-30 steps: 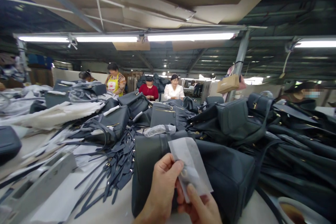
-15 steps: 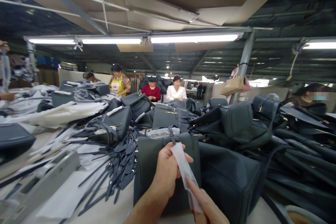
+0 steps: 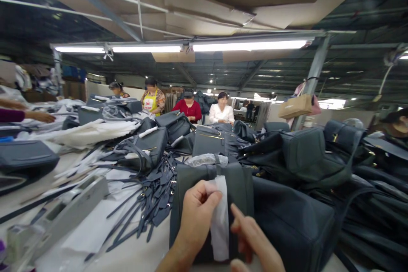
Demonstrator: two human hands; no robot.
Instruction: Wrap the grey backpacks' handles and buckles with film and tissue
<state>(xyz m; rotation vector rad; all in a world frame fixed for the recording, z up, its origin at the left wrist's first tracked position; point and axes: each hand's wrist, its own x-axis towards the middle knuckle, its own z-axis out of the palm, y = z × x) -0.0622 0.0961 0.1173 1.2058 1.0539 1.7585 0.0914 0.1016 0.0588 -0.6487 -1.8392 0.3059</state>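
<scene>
A dark bag (image 3: pixel 191 195) stands upright in front of me, with clear plastic wrap (image 3: pixel 204 160) around its top handle. Against its front hangs a strip of thin white paper (image 3: pixel 220 225), its upper end pinched between the thumb and fingers of my left hand (image 3: pixel 198 208). Just right of the strip, my right hand (image 3: pixel 251 233) is apart from it, index finger stretched out and the other fingers partly curled, with nothing seen in it. Whatever lies beneath the paper is hidden.
Dark straps with metal fittings (image 3: pixel 156 195) lie heaped at left, near white paper sheets (image 3: pixel 89 221) and a grey device (image 3: pixel 68 216). A large dark bag (image 3: pixel 293 216) stands at right, more bags behind. Several people sit or stand beyond; a co-worker's hand (image 3: pixel 41 117) reaches in at far left.
My right hand has let go of the white paper and moved right. The paper now hangs straighter, and my left hand grips its upper part. The view has turned slightly left.
</scene>
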